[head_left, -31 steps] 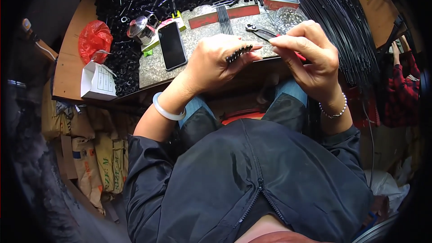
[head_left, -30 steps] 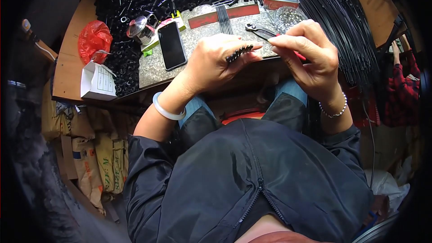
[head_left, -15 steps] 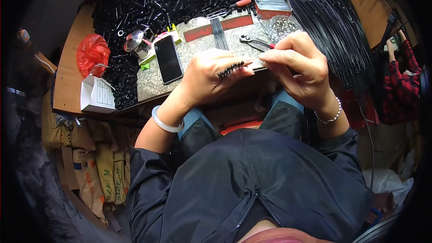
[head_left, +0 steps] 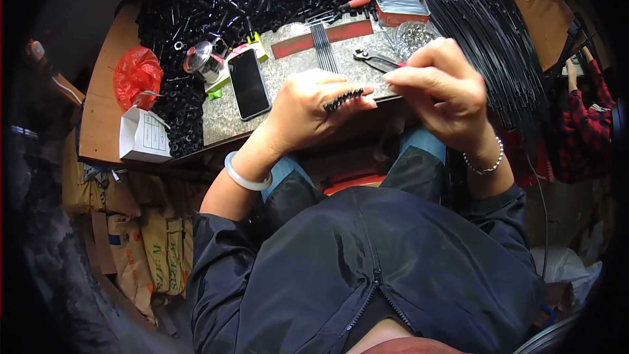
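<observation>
Left hand curled in; right hand just beside, pinching.

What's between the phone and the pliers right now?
In the head view, a row of thin dark rods lies on the speckled board there; the left hand hides part of that stretch.

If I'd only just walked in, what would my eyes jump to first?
Probably the big heap of small black parts across the far side of the table, with a bundle of long black strips to its right. The bright red plastic bag stands out on the left. Near the front edge, the left hand holds a row of small black pieces.
</observation>
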Available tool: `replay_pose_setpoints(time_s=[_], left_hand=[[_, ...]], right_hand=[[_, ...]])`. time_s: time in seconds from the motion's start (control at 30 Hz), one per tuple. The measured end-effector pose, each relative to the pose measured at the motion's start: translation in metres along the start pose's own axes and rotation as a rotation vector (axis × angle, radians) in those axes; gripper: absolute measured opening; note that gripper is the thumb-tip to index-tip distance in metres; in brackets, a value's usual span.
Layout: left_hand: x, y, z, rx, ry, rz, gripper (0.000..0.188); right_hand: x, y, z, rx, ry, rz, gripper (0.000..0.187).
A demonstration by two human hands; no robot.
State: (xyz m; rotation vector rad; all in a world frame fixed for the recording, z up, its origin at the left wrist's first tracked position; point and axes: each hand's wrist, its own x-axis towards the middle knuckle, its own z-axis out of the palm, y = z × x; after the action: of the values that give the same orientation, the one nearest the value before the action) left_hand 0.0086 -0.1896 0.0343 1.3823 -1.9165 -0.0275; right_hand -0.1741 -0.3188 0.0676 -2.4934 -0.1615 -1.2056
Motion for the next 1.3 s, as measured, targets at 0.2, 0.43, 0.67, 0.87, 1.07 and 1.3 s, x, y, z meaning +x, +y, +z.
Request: replay_pose_setpoints(time_s=[0.2,0.43,0.67,0.87,1.07,1.3], left_hand=[[0.000,-0.002,0.000,-0.025,-0.001,0.000,0.014],[-0.001,-0.002,0.000,-0.017,0.010,0.003,0.013],[-0.001,-0.001,0.002,-0.030,0.011,-0.022,0.012],[0.002,0.003,-0.001,0.012,-0.037,-0.008,0.014],[0.004,0.007,-0.002,0.006,-0.085,-0.023,0.019],[0.002,-0.001,0.004,0.030,0.012,0.051,0.026]], right_hand=[[-0.002,0.000,0.000,-0.011,-0.031,0.028,0.021],[-0.003,0.001,0.004,0.019,-0.023,0.025,0.021],[-0.002,-0.001,0.004,0.032,-0.042,0.037,0.022],[0.002,0.000,0.004,-0.054,-0.044,-0.101,0.022],[0.001,0.001,0.011,-0.043,-0.005,-0.147,0.025],[0.007,0.005,0.006,0.025,-0.097,-0.186,0.024]])
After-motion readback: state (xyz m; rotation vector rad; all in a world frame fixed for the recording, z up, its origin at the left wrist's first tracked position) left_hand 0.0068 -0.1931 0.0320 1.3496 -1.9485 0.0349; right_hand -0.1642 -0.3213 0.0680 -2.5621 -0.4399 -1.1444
